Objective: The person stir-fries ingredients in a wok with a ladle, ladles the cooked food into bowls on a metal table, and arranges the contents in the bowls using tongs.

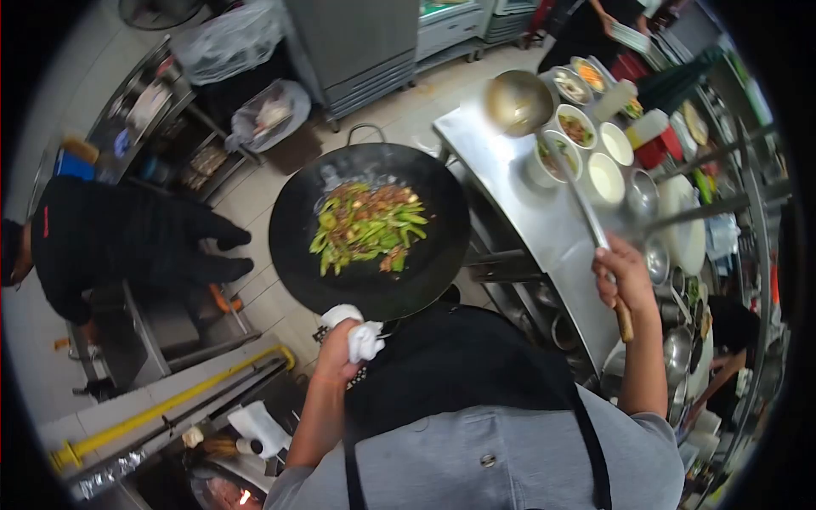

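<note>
Two grips: left hand (342,350) at the near edge of the wok (289,225), right hand (626,274) out at the steel counter (501,166).
Left fingers: closed around a bunched white cloth (365,342), which spills out beside them against the wok's near rim; whether a handle lies inside the cloth is hidden.
Wok: just beyond the left fingers, dark and wide, its loop handle (365,131) on the far side, well apart from both hands.
Stir-fry (365,223): green pieces mixed with brown bits, spread over the middle of the wok, beyond the left fingers and clear of them.
Right fingers: wrapped around the long handle of the ladle (520,104), its wooden end sticking out below the fist.
Ladle bowl: blurred, far ahead of the right fingers, near the counter's far end, beside the white tubs (605,180).
Left side: a person in black (127,234) near a metal fixture.
Upper right: another person's hands with a pale tray (629,36).
</note>
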### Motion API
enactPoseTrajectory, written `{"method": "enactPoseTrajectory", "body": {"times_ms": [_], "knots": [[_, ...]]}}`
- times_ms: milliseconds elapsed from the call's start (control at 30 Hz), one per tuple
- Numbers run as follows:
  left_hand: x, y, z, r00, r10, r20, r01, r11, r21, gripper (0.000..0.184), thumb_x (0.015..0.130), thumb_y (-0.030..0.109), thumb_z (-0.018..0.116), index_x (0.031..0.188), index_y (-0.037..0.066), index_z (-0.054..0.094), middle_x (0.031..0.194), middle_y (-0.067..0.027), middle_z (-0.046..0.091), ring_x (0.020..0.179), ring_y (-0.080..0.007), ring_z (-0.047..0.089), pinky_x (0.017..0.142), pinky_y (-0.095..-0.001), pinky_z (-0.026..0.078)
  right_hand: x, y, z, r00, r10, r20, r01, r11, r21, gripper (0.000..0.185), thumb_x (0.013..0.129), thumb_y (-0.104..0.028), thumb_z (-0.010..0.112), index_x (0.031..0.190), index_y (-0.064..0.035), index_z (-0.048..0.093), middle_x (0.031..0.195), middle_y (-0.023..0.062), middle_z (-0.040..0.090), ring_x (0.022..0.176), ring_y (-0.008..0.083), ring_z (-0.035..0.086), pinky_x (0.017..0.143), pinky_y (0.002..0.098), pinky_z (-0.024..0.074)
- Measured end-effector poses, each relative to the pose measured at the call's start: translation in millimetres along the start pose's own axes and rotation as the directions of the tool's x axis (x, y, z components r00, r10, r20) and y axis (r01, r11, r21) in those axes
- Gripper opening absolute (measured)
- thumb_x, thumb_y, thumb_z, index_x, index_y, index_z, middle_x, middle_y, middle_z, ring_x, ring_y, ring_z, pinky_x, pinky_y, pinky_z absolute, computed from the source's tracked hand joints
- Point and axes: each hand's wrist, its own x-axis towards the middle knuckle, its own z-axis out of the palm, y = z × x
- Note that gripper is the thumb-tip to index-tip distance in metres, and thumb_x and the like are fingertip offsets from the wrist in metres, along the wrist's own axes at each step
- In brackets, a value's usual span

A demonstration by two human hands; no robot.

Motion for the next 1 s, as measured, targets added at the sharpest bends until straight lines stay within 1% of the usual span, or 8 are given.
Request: {"method": "enactPoseTrajectory", "body": {"times_ms": [200,267,367,500,667,733,867,1000], "knots": [[4,-7,-3,0.999,0.020,-0.039,-0.020,1.000,0.002,0.014,0.077,0.005,0.052,0.089,-0.002,0.056,0.078,-0.0126,0.062,0.063,-0.0229,0.064,0.055,-0.0380,0.056,60,33,89,0.964,0.008,0.267,0.162,0.778,-0.607,0.054,0.086,-0.012,0.057,0.136,0.0028,0.041,0.077,0.0124,0.062,0.047,0.0199,0.056,0.042,0.0314,0.0454],[3,-7,-5,0.998,0.041,-0.046,-0.041,0.999,0.002,0.015,0.077,0.005,0.052,0.089,-0.003,0.056,0.078,-0.0129,0.062,0.063,-0.0228,0.064,0.055,-0.0378,0.056,83,60,102,0.829,-0.365,0.423,0.554,0.431,-0.712,0.056,0.084,-0.013,0.059,0.134,0.0056,0.040,0.100,0.0265,0.064,0.084,0.0351,0.066,0.075,0.0373,0.0521],[5,-7,-4,0.996,0.067,-0.060,-0.068,0.998,-0.006,0.015,0.077,0.005,0.053,0.087,-0.005,0.057,0.078,-0.0134,0.063,0.062,-0.0223,0.064,0.054,-0.0367,0.055,65,58,121,0.884,-0.257,0.391,0.468,0.482,-0.741,0.054,0.083,-0.013,0.058,0.131,0.0069,0.042,0.111,0.0308,0.058,0.112,0.0384,0.055,0.096,0.0379,0.0422],[2,-2,8,0.985,0.122,-0.125,-0.109,0.988,0.106,0.011,0.079,0.002,0.045,0.076,0.000,0.056,0.064,-0.0103,0.057,0.049,-0.0203,0.055,0.043,-0.0315,0.045,82,88,145,0.843,-0.211,0.496,0.510,0.607,-0.609,0.047,0.083,-0.013,0.058,0.126,0.0055,0.049,0.107,0.0300,0.060,0.107,0.0384,0.058,0.091,0.0379,0.0453],[11,-8,-21,0.995,0.088,-0.049,-0.087,0.996,0.033,0.011,0.078,0.005,0.053,0.086,-0.002,0.056,0.076,-0.0108,0.061,0.061,-0.0207,0.063,0.053,-0.0353,0.055,70,75,180,0.894,0.216,0.392,0.110,0.742,-0.661,0.042,0.084,-0.009,0.057,0.123,0.0050,0.051,0.101,0.0231,0.065,0.094,0.0253,0.064,0.085,0.0344,0.0469],[8,-8,-23,0.997,0.056,-0.056,-0.055,0.998,0.014,0.010,0.078,0.004,0.051,0.086,-0.001,0.055,0.077,-0.0110,0.061,0.061,-0.0209,0.063,0.053,-0.0363,0.055,84,94,172,0.833,-0.153,0.531,0.519,0.549,-0.655,0.044,0.085,-0.013,0.056,0.125,0.0032,0.050,0.107,0.0301,0.060,0.107,0.0391,0.057,0.089,0.0406,0.0451],[2,-8,-28,1.000,-0.011,-0.014,0.010,0.999,-0.031,0.010,0.076,0.004,0.052,0.084,-0.001,0.056,0.074,-0.0111,0.061,0.061,-0.0211,0.063,0.051,-0.0364,0.054,102,89,165,0.844,-0.250,0.474,0.531,0.507,-0.679,0.048,0.085,-0.013,0.057,0.127,0.0069,0.046,0.112,0.0311,0.057,0.111,0.0398,0.054,0.095,0.0402,0.0432],[14,-7,-15,0.996,0.038,-0.086,-0.037,0.999,0.012,0.009,0.077,0.004,0.052,0.084,-0.001,0.056,0.076,-0.0119,0.063,0.061,-0.0220,0.064,0.051,-0.0364,0.054,101,81,165,0.802,0.176,0.571,0.284,0.729,-0.623,0.050,0.087,-0.011,0.057,0.133,0.0033,0.043,0.079,0.0171,0.062,0.053,0.0237,0.060,0.050,0.0355,0.0487]]}}
